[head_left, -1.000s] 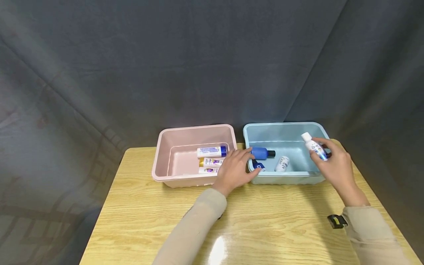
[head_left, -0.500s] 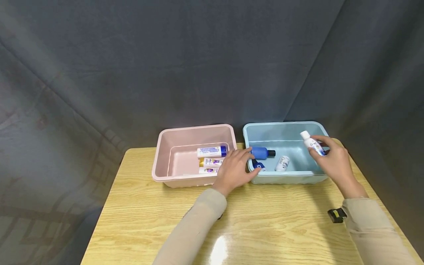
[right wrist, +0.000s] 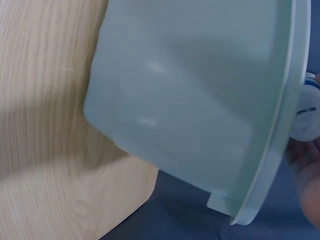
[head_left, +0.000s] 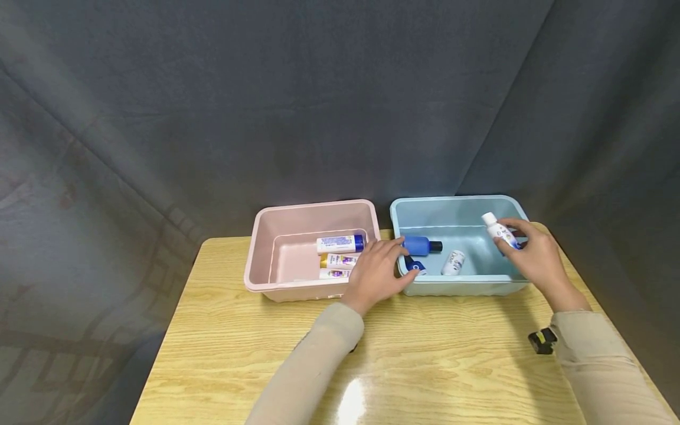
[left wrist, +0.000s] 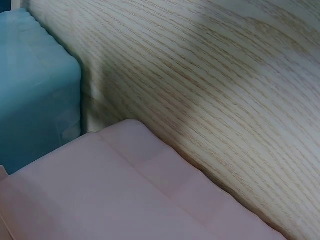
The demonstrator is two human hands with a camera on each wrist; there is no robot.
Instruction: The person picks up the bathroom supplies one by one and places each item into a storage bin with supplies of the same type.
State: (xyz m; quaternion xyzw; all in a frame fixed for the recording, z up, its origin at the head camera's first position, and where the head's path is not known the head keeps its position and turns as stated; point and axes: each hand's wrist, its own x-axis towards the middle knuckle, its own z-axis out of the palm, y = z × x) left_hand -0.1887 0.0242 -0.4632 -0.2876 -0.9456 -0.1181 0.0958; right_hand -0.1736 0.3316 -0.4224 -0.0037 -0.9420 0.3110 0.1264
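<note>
In the head view, my right hand (head_left: 539,260) pinches a small white bottle (head_left: 501,231) with a white cap and some blue on it. The bottle tilts over the right part of the blue bin (head_left: 467,285). Its round, printed base (right wrist: 306,114) shows at the edge of the right wrist view. My left hand (head_left: 374,271) lies across the neighbouring edges of the two bins, fingers loosely spread. Inside the blue bin are a blue bottle (head_left: 417,245) with a black cap, a dark blue container (head_left: 416,267) partly behind the rim, and a white Dove container (head_left: 453,263).
To the left stands a pink bin (head_left: 255,254). It holds a white tube with a blue cap (head_left: 337,244), a gold-capped white bottle (head_left: 339,261) and another white bottle (head_left: 333,274), partly covered. Both bins sit on a wooden table (head_left: 425,354) before a dark curtain (head_left: 329,106).
My right hand has shifted slightly, still holding the white bottle, which has turned a little in the fingers. The left hand and the things in the bins stay where they were.
</note>
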